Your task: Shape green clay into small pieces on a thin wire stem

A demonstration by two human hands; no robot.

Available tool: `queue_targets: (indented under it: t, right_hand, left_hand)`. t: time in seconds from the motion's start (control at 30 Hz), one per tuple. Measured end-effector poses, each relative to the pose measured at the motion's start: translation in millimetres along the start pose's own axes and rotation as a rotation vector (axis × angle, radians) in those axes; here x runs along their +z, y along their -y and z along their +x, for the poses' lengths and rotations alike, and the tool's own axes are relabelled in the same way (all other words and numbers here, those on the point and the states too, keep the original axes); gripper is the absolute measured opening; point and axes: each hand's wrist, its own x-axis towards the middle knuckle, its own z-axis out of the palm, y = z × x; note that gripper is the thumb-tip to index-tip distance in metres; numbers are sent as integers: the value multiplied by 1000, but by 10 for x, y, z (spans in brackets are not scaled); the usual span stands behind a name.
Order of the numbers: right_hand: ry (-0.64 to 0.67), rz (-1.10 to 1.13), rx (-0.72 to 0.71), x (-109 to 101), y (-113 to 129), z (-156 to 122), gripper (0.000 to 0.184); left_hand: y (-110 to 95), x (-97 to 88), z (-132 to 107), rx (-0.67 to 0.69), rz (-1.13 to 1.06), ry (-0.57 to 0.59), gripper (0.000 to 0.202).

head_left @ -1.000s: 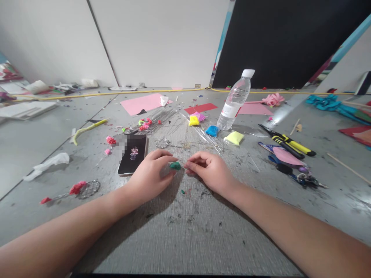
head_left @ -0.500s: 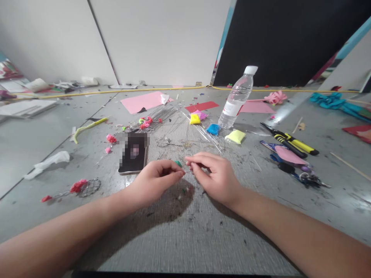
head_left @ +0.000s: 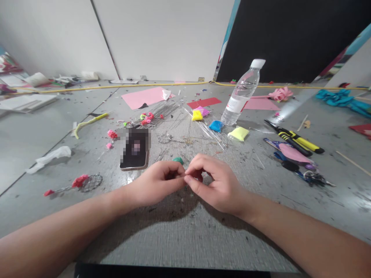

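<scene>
Both hands meet over the grey table in front of me. My left hand is closed, fingers curled, with a small green lump of clay showing just above its knuckles. My right hand is closed in a pinch, its fingertips touching those of the left hand. What sits between the fingertips is too small to make out. A black phone lies just left of my left hand.
Thin wires lie spread beyond the hands, with yellow, blue and pale yellow clay bags. A water bottle stands behind them. Pliers and scissors lie to the right, a wire mesh piece with red clay to the left.
Both hands have drawn closer together until their fingertips touch. The green clay, earlier plainly between the hands, is now mostly hidden behind the left hand's knuckles.
</scene>
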Motion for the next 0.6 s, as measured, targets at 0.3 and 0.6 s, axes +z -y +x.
queue_targets:
  t: [0.3, 0.6]
  right_hand:
    - [10, -24, -102, -5, 7, -11, 15]
    - [-13, -8, -109, -14, 5, -18, 23]
  left_hand:
    - [-64, -15, -19, -47, -101, -5, 19]
    - [-37, 4, -16, -78, -234, -16, 19]
